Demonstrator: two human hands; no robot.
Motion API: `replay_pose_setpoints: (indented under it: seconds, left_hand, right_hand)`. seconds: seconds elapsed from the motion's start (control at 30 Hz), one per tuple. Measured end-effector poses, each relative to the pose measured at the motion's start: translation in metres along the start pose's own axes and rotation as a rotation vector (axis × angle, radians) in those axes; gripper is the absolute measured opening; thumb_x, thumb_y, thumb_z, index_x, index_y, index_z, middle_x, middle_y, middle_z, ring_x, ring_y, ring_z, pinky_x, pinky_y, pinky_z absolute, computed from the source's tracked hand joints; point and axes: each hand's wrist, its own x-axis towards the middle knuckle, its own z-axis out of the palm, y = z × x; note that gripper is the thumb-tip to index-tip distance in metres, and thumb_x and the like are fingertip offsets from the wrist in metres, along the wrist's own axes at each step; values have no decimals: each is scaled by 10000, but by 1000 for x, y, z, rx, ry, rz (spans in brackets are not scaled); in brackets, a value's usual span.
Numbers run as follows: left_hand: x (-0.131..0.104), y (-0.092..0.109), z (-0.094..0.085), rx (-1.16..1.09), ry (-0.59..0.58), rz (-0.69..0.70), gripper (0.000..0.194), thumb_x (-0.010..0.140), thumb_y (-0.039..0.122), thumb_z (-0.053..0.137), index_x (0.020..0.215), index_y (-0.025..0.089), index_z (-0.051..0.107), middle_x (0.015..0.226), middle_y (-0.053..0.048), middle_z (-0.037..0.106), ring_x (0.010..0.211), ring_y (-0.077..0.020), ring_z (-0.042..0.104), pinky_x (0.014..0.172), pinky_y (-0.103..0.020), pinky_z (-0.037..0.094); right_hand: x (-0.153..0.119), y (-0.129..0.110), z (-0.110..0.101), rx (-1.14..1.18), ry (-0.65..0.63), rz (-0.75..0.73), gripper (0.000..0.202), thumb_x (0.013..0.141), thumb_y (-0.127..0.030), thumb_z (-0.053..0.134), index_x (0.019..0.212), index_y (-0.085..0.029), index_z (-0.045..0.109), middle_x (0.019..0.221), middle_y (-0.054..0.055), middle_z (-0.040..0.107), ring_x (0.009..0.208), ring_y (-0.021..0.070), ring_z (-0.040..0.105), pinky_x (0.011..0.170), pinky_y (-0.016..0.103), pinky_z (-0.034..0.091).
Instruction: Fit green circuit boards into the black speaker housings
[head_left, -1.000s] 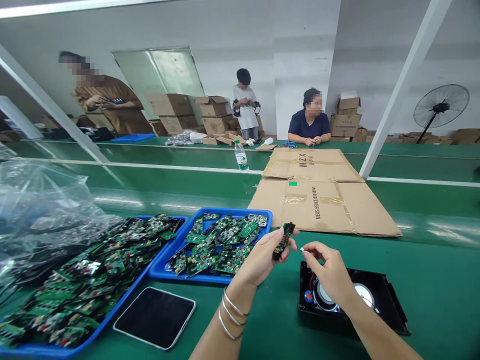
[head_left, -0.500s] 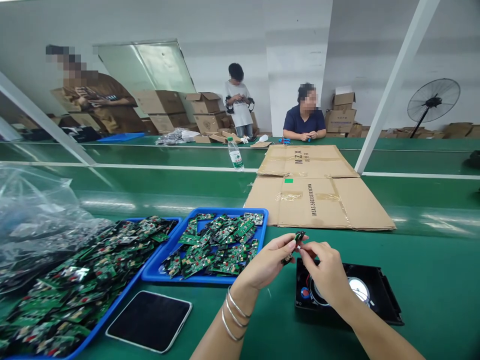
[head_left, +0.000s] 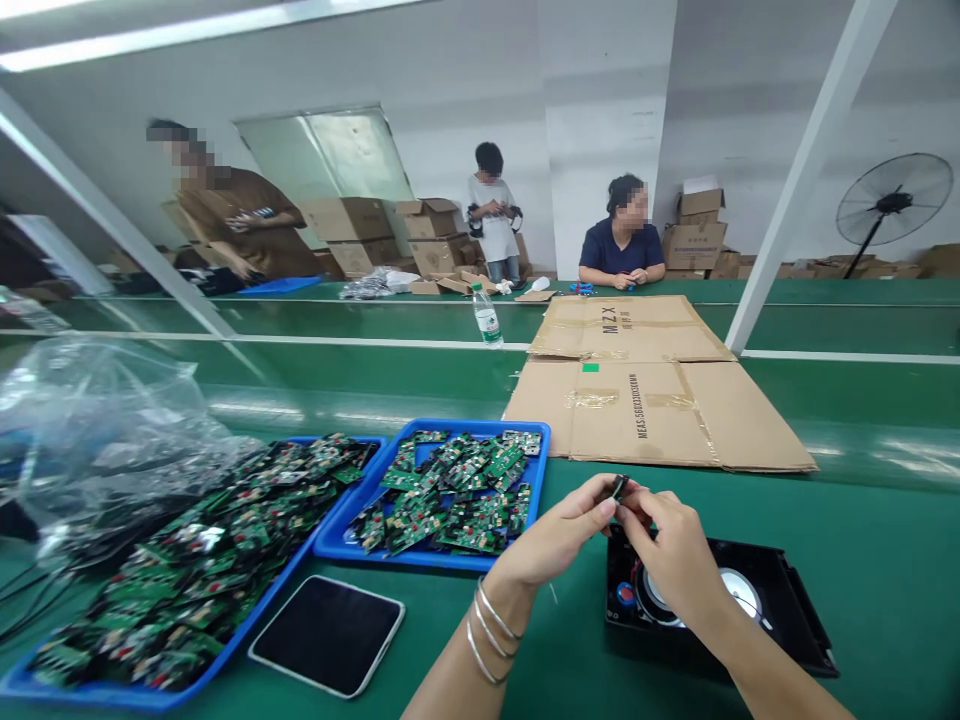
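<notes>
While L hand [head_left: 564, 532] grips PCB [head_left: 619, 487], R hand [head_left: 673, 548] pinches at it, contents unclear; blk spkr case [head_left: 795, 610] PCB's 4 o'clock, grn tbl [head_left: 885, 570] spans past case's 3-o'clock edge.

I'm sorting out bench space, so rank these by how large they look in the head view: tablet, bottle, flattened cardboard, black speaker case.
Largest to smallest:
flattened cardboard
black speaker case, partly hidden by the right hand
tablet
bottle, farther off, so its true size is unsure
</notes>
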Motion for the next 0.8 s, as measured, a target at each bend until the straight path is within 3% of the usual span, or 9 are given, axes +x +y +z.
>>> replay_pose_setpoints:
  seconds: [0.23, 0.57, 0.67, 0.8]
  left_hand:
    - [1, -4, 4, 25, -90, 19, 464, 893, 465, 408, 1258, 183, 462, 881, -43, 514, 748, -135, 460, 717, -269, 382]
    - [-1, -1, 10, 153, -49, 53, 508, 880, 504, 400, 1271, 183, 443, 1125, -91, 515, 769, -135, 470, 749, -279, 413]
    - [1, -3, 11, 141, 10, 44, 530, 864, 513, 434, 1266, 167, 455, 1042, -89, 548, 749, -137, 487, 739, -294, 416]
    - [-1, -1, 7, -59, 80, -78, 572, 823, 572, 468, 1221, 164, 517, 947, -95, 610, 725, -161, 574, 750, -337, 433]
  right_hand:
    - [-5, 7, 2, 7, 55, -36, 290, 901, -381, 410, 793, -220, 625, 693, 34, 622, 712, 194, 555, 631, 279, 421]
    - [-4, 9, 3, 106, 49, 87, 372, 860, -506, 423, 834, -206, 640, 702, 39, 625, 630, 184, 568, 578, 279, 433]
    - [1, 11, 1, 170, -17, 141, 404, 841, -539, 435, 842, -198, 652, 677, 32, 623, 609, 183, 565, 569, 274, 433]
    - [13, 15, -6, 402, -244, 144, 411, 837, -536, 463, 904, -179, 657, 690, 21, 629, 651, 177, 578, 643, 268, 457]
